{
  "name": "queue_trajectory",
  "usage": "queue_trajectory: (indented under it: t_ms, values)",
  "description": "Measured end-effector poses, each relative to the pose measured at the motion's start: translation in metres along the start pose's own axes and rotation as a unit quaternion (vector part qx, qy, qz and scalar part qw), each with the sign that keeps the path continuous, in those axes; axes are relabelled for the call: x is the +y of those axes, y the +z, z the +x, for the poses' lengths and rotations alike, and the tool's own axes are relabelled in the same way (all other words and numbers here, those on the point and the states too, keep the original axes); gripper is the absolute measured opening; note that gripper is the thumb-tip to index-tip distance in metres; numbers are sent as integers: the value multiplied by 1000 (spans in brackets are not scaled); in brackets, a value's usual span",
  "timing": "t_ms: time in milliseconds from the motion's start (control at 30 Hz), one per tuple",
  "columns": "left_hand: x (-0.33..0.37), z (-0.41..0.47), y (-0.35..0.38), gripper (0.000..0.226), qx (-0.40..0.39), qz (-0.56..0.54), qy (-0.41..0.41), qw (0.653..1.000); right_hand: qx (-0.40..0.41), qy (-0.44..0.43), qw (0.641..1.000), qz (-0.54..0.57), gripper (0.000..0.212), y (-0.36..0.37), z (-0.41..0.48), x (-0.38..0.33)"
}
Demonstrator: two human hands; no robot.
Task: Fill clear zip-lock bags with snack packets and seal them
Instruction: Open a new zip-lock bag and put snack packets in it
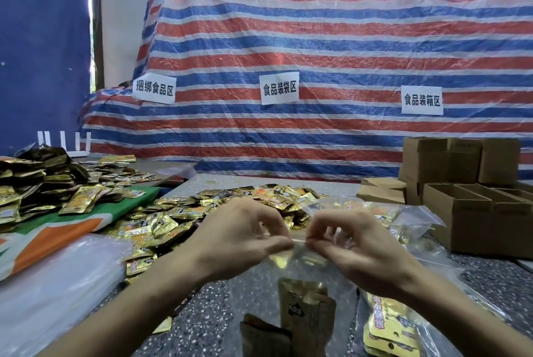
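Gold snack packets (305, 313) sit low inside a clear zip-lock bag (300, 255); left hand (245, 229) and right hand (354, 238) pinch its top strip, fingertips nearly meeting; if the zip tracks sit skewed, the seal may gape and spill packets; beneath, a speckled grey table (196, 313); beyond, a loose packet pile (230, 206), cardboard boxes (476, 212), then a striped tarp (317, 39) bearing paper signs.

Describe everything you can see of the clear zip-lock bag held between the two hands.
The zip-lock bag is thin, transparent, glossy plastic, hanging upright from its top strip. The left hand and right hand pinch that strip close together. Inside sit gold and brown snack packets, low down. It hangs over the speckled table; its bottom leaves the frame. Whether the zip is shut cannot be told.
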State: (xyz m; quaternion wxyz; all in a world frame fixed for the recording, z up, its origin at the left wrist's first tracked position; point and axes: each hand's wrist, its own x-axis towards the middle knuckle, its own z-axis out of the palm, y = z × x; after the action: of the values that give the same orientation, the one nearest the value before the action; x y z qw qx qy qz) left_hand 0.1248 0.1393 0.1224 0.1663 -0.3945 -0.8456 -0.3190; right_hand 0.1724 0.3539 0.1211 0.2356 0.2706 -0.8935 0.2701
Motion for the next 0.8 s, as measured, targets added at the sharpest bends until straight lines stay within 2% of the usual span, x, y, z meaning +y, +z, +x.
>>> queue_trajectory:
  t_ms: [200, 300, 433, 533, 700, 800]
  values:
    - [-3, -5, 6, 9, 40, -50, 6, 998, -33, 16, 999, -30, 10, 2, 3, -5]
    - [-3, -4, 7, 7, 20, -67, 22, 997, -36, 8, 999, -35, 6, 1, 8, -9]
    - [-7, -5, 0, 11, -16, -118, -2, 993, -35, 3, 999, -37, 20, -5, 5, -12]
    - [-11, -9, -3, 7, 2, -167, -10, 986, -33, 16, 999, -37, 17, -4, 4, -13]
    - [-13, -11, 4, 14, 48, -141, 9, 989, -65, 17, 996, -54, 8, -1, 9, -20]
    - [-13, -10, 7, 11, 34, -155, 23, 987, -68, 13, 995, -67, 7, -1, 14, -21]
